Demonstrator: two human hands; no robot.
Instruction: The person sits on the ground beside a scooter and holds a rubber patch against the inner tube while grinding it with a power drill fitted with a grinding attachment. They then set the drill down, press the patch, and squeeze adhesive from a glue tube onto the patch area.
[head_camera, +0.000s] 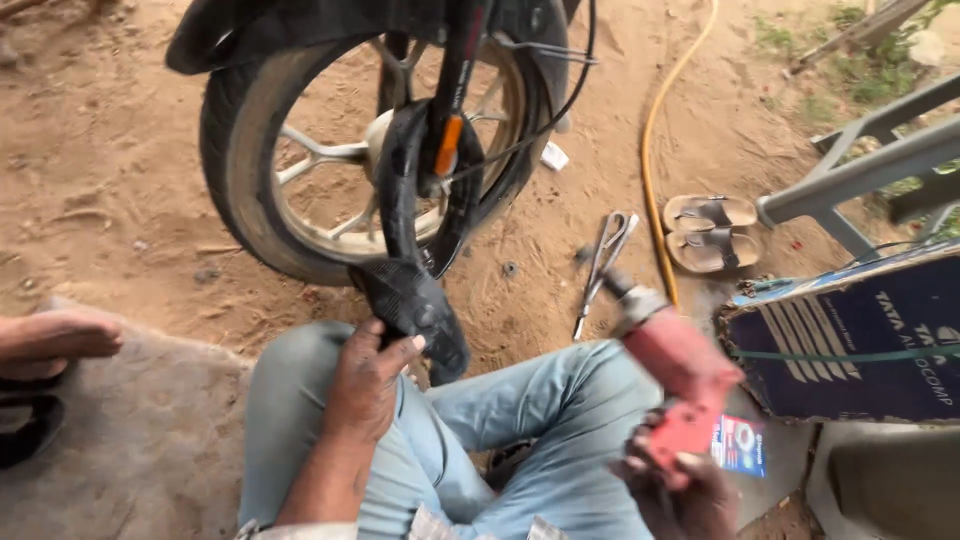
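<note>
Left hand (368, 385) grips the black inner tube (415, 300); right hand (680, 490), blurred, holds a red tool (680, 375), its tip indistinct.

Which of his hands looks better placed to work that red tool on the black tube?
Probably the right hand: it already holds the red tool, though blurred. The left hand is busy pinning the black tube on his knee, beside the wheel.

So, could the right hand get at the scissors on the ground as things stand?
Probably not straight away: the right hand is already holding a red tool. The scissors lie in the open on the dirt beyond the knee, with nothing covering them.
</note>
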